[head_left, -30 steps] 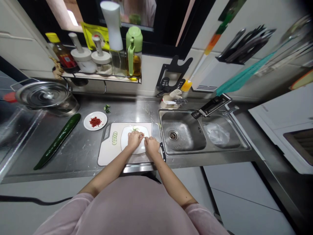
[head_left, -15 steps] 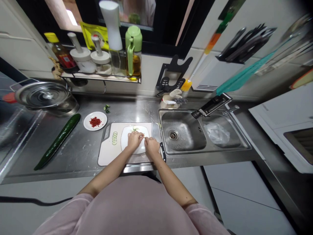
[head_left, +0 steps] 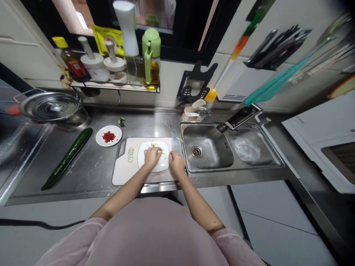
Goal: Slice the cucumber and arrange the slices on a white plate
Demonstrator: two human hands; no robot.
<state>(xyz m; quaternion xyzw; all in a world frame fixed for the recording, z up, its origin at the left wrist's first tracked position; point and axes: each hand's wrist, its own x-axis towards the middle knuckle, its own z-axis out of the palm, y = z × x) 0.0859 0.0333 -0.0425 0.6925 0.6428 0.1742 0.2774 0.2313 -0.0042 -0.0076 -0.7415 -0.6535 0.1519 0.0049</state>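
Note:
My left hand [head_left: 152, 157] is over the white square plate [head_left: 142, 162], its fingers pinched at a thin cucumber slice [head_left: 164, 155]. More cucumber slices lie near the plate's far rim, partly behind the hand. My right hand [head_left: 176, 163] is at the plate's right edge with its fingers curled; what they hold, if anything, is hidden. Under it lies a knife [head_left: 176, 142], its broad blade showing and its dark handle mostly covered. The plate rests on a cutting board [head_left: 122, 175], where a row of overlapping cucumber slices [head_left: 130, 155] lies to the left.
A whole cucumber [head_left: 66, 159] lies left on the steel counter. Behind it stand a lidded pot [head_left: 52, 111] and a small plate [head_left: 100, 141] of chopped red pieces. Cucumber scraps [head_left: 121, 122] sit nearby. To the right is a double sink [head_left: 206, 147] with a faucet [head_left: 240, 117].
My right hand has moved slightly right, away from my left hand, and now covers more of the knife handle. Cucumber slices now show beside my left fingertips.

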